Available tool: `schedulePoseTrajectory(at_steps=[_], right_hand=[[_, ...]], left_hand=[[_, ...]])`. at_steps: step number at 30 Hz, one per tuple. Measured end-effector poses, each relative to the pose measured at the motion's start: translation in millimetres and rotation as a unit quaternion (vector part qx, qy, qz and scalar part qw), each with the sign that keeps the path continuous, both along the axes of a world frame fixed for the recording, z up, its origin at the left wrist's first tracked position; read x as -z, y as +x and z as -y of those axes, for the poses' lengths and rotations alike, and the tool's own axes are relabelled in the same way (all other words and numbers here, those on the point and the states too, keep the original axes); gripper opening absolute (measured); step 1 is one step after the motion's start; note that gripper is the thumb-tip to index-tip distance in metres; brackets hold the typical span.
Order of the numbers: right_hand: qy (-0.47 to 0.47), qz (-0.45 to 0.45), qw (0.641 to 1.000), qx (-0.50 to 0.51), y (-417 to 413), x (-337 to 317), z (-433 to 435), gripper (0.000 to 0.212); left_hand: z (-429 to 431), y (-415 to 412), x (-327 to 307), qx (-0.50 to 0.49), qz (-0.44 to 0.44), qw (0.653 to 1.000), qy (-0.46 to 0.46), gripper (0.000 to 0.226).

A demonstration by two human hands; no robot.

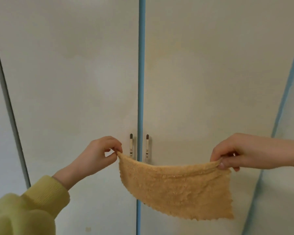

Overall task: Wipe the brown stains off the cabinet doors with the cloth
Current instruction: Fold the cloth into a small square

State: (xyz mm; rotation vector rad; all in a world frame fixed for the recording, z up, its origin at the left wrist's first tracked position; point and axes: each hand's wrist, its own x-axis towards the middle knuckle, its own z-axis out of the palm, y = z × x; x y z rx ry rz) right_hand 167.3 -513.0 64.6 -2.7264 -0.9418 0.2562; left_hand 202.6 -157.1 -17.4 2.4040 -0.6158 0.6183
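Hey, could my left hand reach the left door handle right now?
Probably yes. The left hand is right beside the left handle with nothing between them, though it is pinching a corner of the cloth and would have to let go.

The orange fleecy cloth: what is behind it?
The orange fleecy cloth hangs before the pale right cabinet door and the blue vertical strip. The door surface behind it is covered and cannot be seen.
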Motion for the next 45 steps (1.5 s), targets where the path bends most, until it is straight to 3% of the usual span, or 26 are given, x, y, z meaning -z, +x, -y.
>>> schedulePoseTrajectory(at_steps=[6,10,13,16,18,21,24,27,29,31,33,35,37,40,45], right_hand=[[-0.059,0.124,0.987,-0.082,17.0,0.3,-16.7,0.013],[-0.003,0.076,0.991,-0.106,35.5,1.9,-39.0,0.016],[0.083,-0.016,0.991,-0.1,48.5,6.2,-49.5,0.013],[0.167,-0.085,0.978,-0.092,54.9,10.1,-51.9,0.004],[0.228,-0.123,0.961,-0.093,55.7,11.0,-52.9,0.014],[0.246,-0.132,0.956,-0.087,56.0,9.9,-59.1,0.003],[0.267,-0.106,0.956,-0.062,56.0,4.6,-66.3,0.01],[0.289,-0.083,0.953,-0.034,56.2,-3.4,-71.9,0.007],[0.304,-0.066,0.95,-0.017,56.3,-8.7,-77.8,0.005],[0.317,-0.059,0.947,-0.004,57.7,-12.6,-88.0,0.005],[0.316,-0.063,0.947,0.003,55.8,-13.8,-98.4,0.005],[0.309,-0.061,0.949,0.009,54.3,-15.9,-112.4,0.01],[0.303,-0.063,0.951,0.017,48.8,-19.3,-126.5,0.013],[0.289,-0.067,0.955,0.032,38.7,-23.2,-148.9,0.006],[0.316,-0.051,0.946,0.053,12.9,-20.5,-206.1,0.007]], left_hand=[[55.0,-22.4,-1.0,0.062,0.001,0.993,-0.096,0.025],[93.7,-30.3,-6.6,0.118,-0.034,0.983,-0.135,0.028],[111.9,-35.4,-14.5,0.148,-0.045,0.972,-0.176,0.031],[116.0,-36.2,-19.9,0.158,-0.062,0.964,-0.206,0.025],[113.2,-35.7,-21.7,0.15,-0.069,0.963,-0.214,0.024],[111.8,-34.7,-26.2,0.128,-0.063,0.969,-0.204,0.024],[110.5,-33.2,-31.1,0.067,-0.03,0.983,-0.169,0.025],[97.3,-33.3,-30.0,-0.001,0.018,0.988,-0.156,0.029],[85.4,-39.2,-25.8,0.014,-0.011,0.98,-0.198,0.015],[71.3,-44.9,-19.7,0.036,-0.08,0.974,-0.21,0.034],[56.7,-44.5,-11.5,0.02,-0.118,0.98,-0.156,0.044],[33.6,-43.4,-8.9,-0.008,-0.105,0.99,-0.095,0.028],[4.7,-44.5,-14.2,-0.009,-0.106,0.988,-0.108,0.013],[-43.0,-49.1,-30.7,0.03,-0.108,0.977,-0.183,0.011],[-116.1,-59.1,-58.4,0.069,-0.061,0.976,-0.197,0.005]])
